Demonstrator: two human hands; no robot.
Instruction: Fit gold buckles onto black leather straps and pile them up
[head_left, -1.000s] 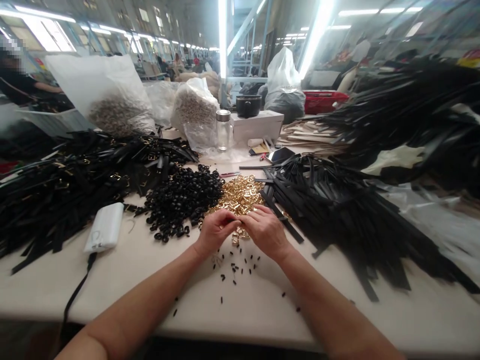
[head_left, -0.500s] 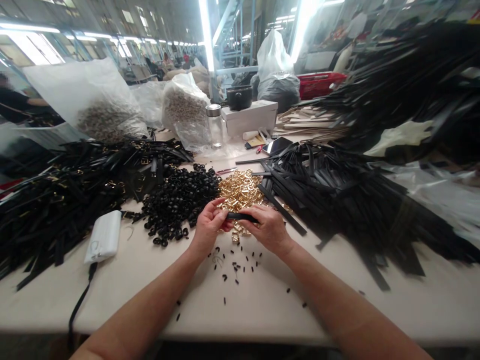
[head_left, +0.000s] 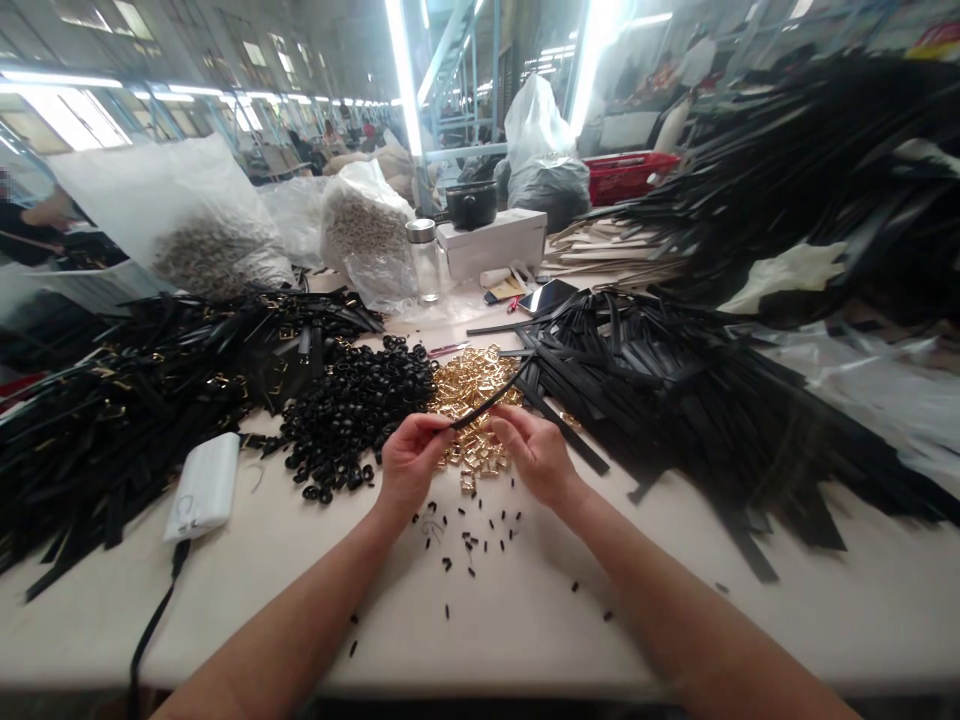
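Note:
My left hand pinches the near end of a thin black strap that slants up and to the right over a heap of gold metal buckles. My right hand is curled beside it, fingertips closed just under the strap; what they hold, if anything, is too small to make out. A pile of black rubber loops lies left of the buckles. A big pile of loose black straps spreads to the right. Small black bits are scattered on the table below my hands.
A heap of black straps with gold buckles fills the left. A white box with a black cable lies near it. At the back stand plastic bags of rings, a glass jar, a white carton and a phone.
The strap that lay level between both hands has tipped up, its far end now pointing to the upper right. My right hand has slid off it toward the buckles.

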